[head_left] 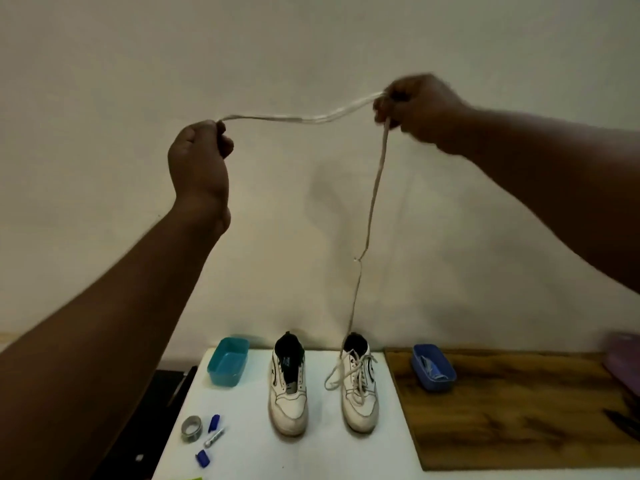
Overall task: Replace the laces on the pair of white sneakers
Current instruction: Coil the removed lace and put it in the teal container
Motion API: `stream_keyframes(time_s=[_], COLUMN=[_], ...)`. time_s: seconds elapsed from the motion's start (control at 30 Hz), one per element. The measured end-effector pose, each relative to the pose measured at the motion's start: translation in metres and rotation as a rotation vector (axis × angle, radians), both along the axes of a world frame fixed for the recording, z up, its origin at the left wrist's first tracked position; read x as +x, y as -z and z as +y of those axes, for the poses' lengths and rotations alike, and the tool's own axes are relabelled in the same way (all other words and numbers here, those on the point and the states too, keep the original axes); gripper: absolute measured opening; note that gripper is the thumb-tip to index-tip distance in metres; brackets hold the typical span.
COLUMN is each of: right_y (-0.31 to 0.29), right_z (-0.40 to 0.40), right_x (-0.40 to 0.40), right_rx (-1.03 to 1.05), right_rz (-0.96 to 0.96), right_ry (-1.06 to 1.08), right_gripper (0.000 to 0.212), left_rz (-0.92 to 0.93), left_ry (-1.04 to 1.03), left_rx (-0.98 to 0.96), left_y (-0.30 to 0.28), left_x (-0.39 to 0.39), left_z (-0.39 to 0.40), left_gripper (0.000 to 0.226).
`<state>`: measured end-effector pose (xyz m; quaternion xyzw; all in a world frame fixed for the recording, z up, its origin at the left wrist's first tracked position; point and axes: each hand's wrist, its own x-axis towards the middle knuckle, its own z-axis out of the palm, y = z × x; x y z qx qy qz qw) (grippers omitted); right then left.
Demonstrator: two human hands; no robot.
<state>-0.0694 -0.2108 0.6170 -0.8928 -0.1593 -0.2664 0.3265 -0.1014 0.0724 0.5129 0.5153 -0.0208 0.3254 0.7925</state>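
Two hands are raised high in front of the wall in the head view, with a white lace (pixel 298 118) stretched between them. The left hand (pixel 199 161) pinches one end of it in curled fingers. The right hand (pixel 412 109), higher and further out, has its fingers closed round the lace where it bends. From there the lace drops in a long, nearly upright line to the right sneaker (pixel 358 386) on the white table (pixel 318 455). That sneaker has loose lace looped over its eyelets and hanging off its left side. The left sneaker (pixel 288 382) stands just beside it with no lace. So the lace's long run lies straight below the right hand, and that hand is the nearer one to pull it free; the likely step is drawing the old lace out of the eyelets. A teal tub (pixel 228 360) sits left of the sneakers. A blue tub (pixel 433 372) rests on the wooden board (pixel 502 410).
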Motion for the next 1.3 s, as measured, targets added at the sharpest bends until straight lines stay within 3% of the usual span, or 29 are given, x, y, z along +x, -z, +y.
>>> stream_keyframes(time_s=[0.17, 0.4, 0.53, 0.67, 0.77, 0.87, 0.93, 1.03, 1.13, 1.3], right_y=[-0.086, -0.133, -0.135, -0.133, -0.124, -0.107, -0.093, -0.076, -0.075, -0.082], right_z=[0.001, 0.013, 0.011, 0.014, 0.020, 0.031, 0.037, 0.041, 0.042, 0.035], right_x=[-0.031, -0.039, -0.038, -0.038, -0.022, -0.008, -0.002, 0.003, 0.005, 0.009], right_rx=[-0.015, -0.037, -0.257, -0.491, -0.344, 0.044, 0.123, 0.150, 0.220, 0.190], right_rz=[-0.108, -0.076, -0.033, -0.110, -0.063, 0.140, 0.237, 0.288, 0.250, 0.193], right_ry=[0.028, 0.009, -0.029, 0.016, -0.055, -0.244, -0.305, -0.383, -0.441, -0.453], right_gripper=[0.021, 0.020, 0.016, 0.016, 0.016, 0.019, 0.019, 0.020, 0.021, 0.020], left_rz=[-0.004, 0.047, 0.232, 0.422, 0.486, 0.272, 0.085, 0.026, 0.096, 0.249], left_ry=[-0.074, -0.216, -0.213, -0.193, 0.021, 0.199, 0.310, 0.504, 0.617, 0.655], left_rx=[0.033, 0.124, 0.238, 0.420, 0.574, 0.547, 0.532, 0.568, 0.681, 0.938], left_y=[-0.001, 0.002, 0.017, 0.043, 0.055, 0.039, 0.010, -0.037, -0.050, 0.009], left_x=[0.001, 0.022, 0.037, 0.036, 0.034, 0.024, 0.015, 0.012, 0.018, 0.037], left_z=[0.001, 0.003, 0.016, 0.026, 0.015, -0.011, -0.032, -0.064, -0.092, -0.123], left_gripper=[0.018, 0.021, 0.023, 0.022, 0.015, 0.040, 0.058, 0.087, 0.075, 0.049])
